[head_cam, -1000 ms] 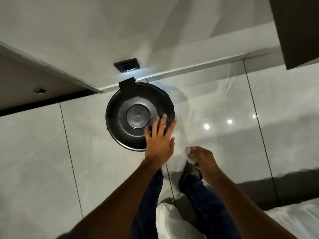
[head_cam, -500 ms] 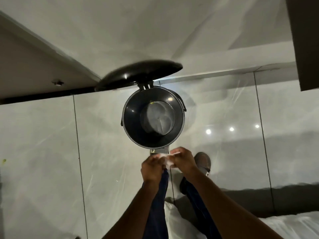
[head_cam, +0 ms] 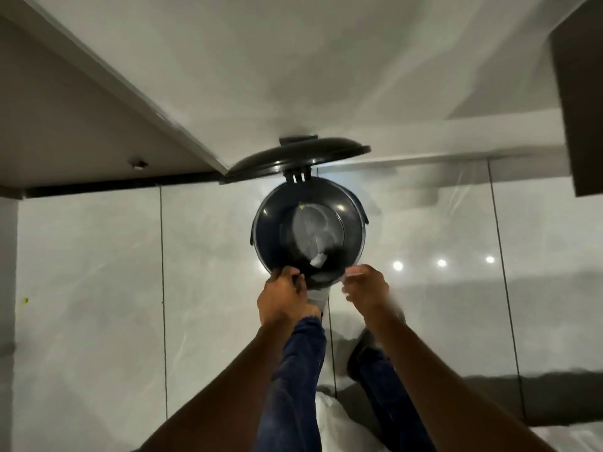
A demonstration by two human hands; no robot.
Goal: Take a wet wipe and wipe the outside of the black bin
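The round black bin (head_cam: 354, 203) stands on the tiled floor with its lid (head_cam: 293, 159) tipped up at the back. A small white scrap (head_cam: 318, 260) lies inside, against the near wall. My left hand (head_cam: 282, 296) is at the near rim, fingers curled, with nothing visible in them. My right hand (head_cam: 365, 285) is blurred just right of the rim and pinches a thin pale piece, the wet wipe (head_cam: 354, 272), at its fingertips. The bin's outer near side is hidden behind my hands.
One foot (head_cam: 318, 298) is at the bin's base, the other shoe (head_cam: 360, 350) is further back on the glossy floor tiles (head_cam: 98, 288). A white wall and skirting lie behind the bin. A dark cabinet (head_cam: 584, 109) hangs at right. White bedding (head_cam: 329, 419) shows at the bottom.
The bin lid has swung up from closed. My hands met on the white wipe in front of the bin, then moved apart to the rim. A white scrap now lies inside.
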